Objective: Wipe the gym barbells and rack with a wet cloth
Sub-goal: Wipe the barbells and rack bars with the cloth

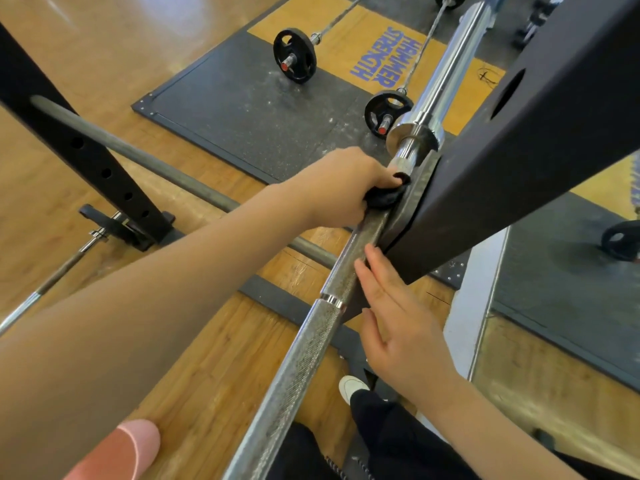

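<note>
Two hands: both at one racked barbell (304, 344), beside the dark rack post (519, 161).
Bar axis: long axis runs from about 7 o'clock near the viewer to 1 o'clock, where the shiny sleeve (450, 71) points away past the post.
Bar seat: the bar rests in the rack's metal hook (412, 202), just short of the collar (414, 136).
Left hand (339, 188): fingers curled round a dark cloth (384, 199), pressing it on the bar at the hook.
Right hand (398, 327): released, fingers straight, flat beside the bar at its 3 o'clock side, fingertips touching or nearly touching the post; which, I cannot tell.
Nearer hand: the left, already on the bar; the collar lies at 1 o'clock from it, the rough grip section at 7 o'clock.
Coming move, as judged: a wipe must follow the bar's axis, toward 7 o'clock, since hook and post crowd the 1 o'clock way.
Other bars: two small loaded barbells (294, 55) lie on the floor mat (242, 109) at 12 o'clock, not yet reached.
</note>
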`<state>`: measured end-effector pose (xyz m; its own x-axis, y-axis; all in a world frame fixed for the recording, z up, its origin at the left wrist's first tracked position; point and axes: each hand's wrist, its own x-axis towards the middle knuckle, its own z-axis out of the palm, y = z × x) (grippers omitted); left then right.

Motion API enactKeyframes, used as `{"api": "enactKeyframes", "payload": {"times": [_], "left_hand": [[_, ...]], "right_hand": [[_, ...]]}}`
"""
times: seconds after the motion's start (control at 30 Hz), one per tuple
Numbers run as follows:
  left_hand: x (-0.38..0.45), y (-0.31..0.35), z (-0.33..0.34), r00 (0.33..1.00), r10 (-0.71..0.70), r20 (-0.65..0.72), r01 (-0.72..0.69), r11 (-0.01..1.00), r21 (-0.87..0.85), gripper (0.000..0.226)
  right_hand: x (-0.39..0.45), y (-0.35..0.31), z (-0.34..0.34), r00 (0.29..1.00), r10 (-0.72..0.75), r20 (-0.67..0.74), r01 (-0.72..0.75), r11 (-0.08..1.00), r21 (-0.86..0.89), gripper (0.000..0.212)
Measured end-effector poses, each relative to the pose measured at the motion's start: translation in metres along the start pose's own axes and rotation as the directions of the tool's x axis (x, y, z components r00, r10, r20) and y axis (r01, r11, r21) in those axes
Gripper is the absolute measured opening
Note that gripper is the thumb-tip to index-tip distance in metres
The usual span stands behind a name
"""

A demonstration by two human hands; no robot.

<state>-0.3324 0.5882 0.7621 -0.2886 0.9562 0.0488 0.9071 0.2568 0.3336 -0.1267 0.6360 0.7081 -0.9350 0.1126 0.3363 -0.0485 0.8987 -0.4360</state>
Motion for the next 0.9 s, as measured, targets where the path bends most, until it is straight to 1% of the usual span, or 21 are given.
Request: {"api": "enactKeyframes", "payload": {"times": [0.1,0.13,0.2,0.23,0.3,0.37,0.4,0.47,0.5,0.57,0.63,0.67,0.73,0.77,0.8,0.83,0.87,0.9], "left_hand": [[-0.015,0.004,-0.008,0.994,0.070,0.083,-0.075,0.995,0.065,0.061],[-0.015,0.005,-0.013,0.991,0.088,0.099,-0.095,0.993,0.072,0.059],[-0.008,0.004,-0.018,0.991,0.104,0.086,-0.112,0.989,0.095,0.055],[-0.003,0.004,-0.017,0.994,0.093,0.064,-0.099,0.991,0.094,0.052],[0.003,0.005,-0.011,0.999,0.012,0.041,-0.012,1.000,0.005,0.046],[0.000,0.007,-0.006,0.996,-0.063,0.068,0.071,0.991,-0.111,0.051],[-0.003,0.010,-0.005,0.993,-0.079,0.082,0.091,0.985,-0.148,0.055],[-0.010,0.015,-0.005,0.995,-0.079,0.068,0.090,0.982,-0.167,0.061],[-0.014,0.016,-0.005,0.996,-0.078,0.049,0.085,0.982,-0.170,0.060],[-0.018,0.017,-0.004,0.997,-0.070,0.009,0.071,0.983,-0.167,0.049],[-0.022,0.017,-0.005,0.998,-0.056,0.004,0.056,0.993,-0.100,0.038],[-0.024,0.018,-0.006,0.999,-0.039,0.028,0.040,0.999,-0.031,0.034],[-0.028,0.017,-0.011,0.992,-0.004,0.125,-0.009,0.995,0.104,0.031],[-0.029,0.015,-0.015,0.987,0.007,0.160,-0.029,0.990,0.136,0.031],[-0.027,0.012,-0.020,0.989,0.023,0.145,-0.044,0.989,0.139,0.032],[-0.023,0.009,-0.023,0.997,0.039,0.065,-0.046,0.992,0.114,0.034],[-0.017,0.006,-0.024,0.998,0.031,-0.059,-0.027,0.998,0.064,0.036],[-0.010,0.006,-0.024,0.985,-0.002,-0.174,0.001,1.000,-0.006,0.039]], "right_hand": [[0.002,0.003,-0.003,1.000,-0.023,0.001,0.023,1.000,-0.015,0.050],[0.002,0.003,-0.005,0.999,-0.032,0.004,0.032,0.999,-0.023,0.049],[0.002,0.004,-0.006,0.999,-0.045,0.014,0.046,0.998,-0.035,0.049],[0.002,0.005,-0.007,0.999,-0.046,0.017,0.047,0.998,-0.039,0.049],[0.002,0.005,-0.007,0.999,-0.044,0.027,0.045,0.998,-0.043,0.050],[0.001,0.006,-0.008,0.999,-0.038,0.032,0.039,0.999,-0.035,0.050],[0.000,0.006,-0.007,0.999,-0.034,0.035,0.035,0.999,-0.029,0.050],[-0.002,0.006,-0.006,0.999,-0.022,0.038,0.022,1.000,-0.018,0.051],[-0.003,0.005,-0.006,0.999,-0.016,0.036,0.017,1.000,-0.012,0.051],[-0.003,0.005,-0.005,0.999,-0.010,0.037,0.011,1.000,-0.014,0.051],[-0.002,0.004,-0.005,0.999,-0.008,0.034,0.009,1.000,-0.018,0.051],[-0.002,0.004,-0.006,0.999,-0.008,0.036,0.009,1.000,-0.021,0.051],[-0.002,0.004,-0.007,0.999,-0.010,0.036,0.010,1.000,-0.023,0.051],[-0.002,0.005,-0.007,0.999,-0.011,0.033,0.012,1.000,-0.022,0.050],[-0.001,0.005,-0.007,0.999,-0.012,0.030,0.012,1.000,-0.021,0.050],[-0.001,0.005,-0.007,1.000,-0.011,0.028,0.012,1.000,-0.020,0.049],[-0.001,0.004,-0.006,1.000,-0.006,0.026,0.007,1.000,-0.020,0.049],[0.000,0.003,-0.006,1.000,0.003,0.024,-0.003,1.000,-0.019,0.049]]}}
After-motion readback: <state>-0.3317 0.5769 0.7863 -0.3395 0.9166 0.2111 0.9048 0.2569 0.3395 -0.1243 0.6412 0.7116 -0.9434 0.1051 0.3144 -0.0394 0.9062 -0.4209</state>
